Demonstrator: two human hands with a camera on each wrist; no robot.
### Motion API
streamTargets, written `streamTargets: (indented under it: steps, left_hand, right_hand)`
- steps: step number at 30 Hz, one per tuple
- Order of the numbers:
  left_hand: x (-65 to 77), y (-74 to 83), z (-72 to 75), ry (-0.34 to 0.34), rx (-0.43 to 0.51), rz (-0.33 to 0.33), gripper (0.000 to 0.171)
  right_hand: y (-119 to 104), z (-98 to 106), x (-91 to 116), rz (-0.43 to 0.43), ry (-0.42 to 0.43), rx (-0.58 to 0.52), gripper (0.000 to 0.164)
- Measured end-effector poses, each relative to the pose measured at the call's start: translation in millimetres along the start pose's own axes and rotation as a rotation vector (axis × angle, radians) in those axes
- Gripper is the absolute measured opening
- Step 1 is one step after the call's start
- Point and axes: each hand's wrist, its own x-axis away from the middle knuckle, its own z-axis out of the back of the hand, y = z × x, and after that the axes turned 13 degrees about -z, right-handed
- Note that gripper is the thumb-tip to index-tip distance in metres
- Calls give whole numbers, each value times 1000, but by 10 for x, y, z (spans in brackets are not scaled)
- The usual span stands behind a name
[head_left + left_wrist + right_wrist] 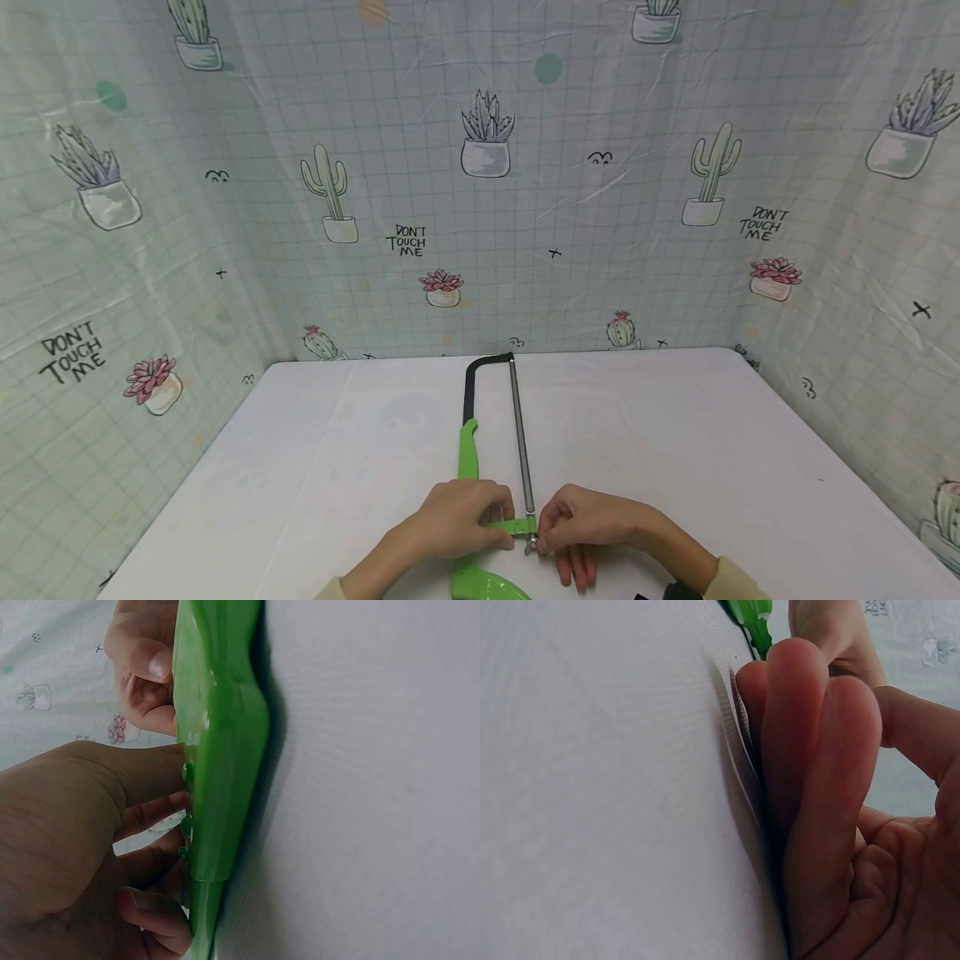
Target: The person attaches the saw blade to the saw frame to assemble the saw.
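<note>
A hacksaw [468,454] with a bright green handle and black front frame lies on the white table, its grey blade [521,433] toward the right. My left hand [459,518] reaches across the green body and holds it by the small green arm near the blade's rear end. In the left wrist view, the thumb and fingers of that hand are against the green handle [225,727]. At the blade's near end is a small metal wing nut [532,545]. The thumb and index finger of my right hand [588,523] pinch it, partly hiding it, while the other fingers rest low by the tabletop.
The white table [660,433] spreads out around the saw. A cloth backdrop [555,200] with printed potted plants stands behind it and at both sides. Something small and black [678,592] shows at the right wrist, at the bottom edge.
</note>
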Motion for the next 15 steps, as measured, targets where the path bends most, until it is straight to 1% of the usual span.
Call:
streamTargets:
  steps: [5, 15]
  left_hand:
    - [6, -6, -1, 3, -5, -3, 21]
    - [13, 10, 15, 7, -8, -12, 22]
  right_hand:
    - [-4, 1, 1, 4, -12, -7, 17]
    - [3, 7, 11, 9, -25, -17, 16]
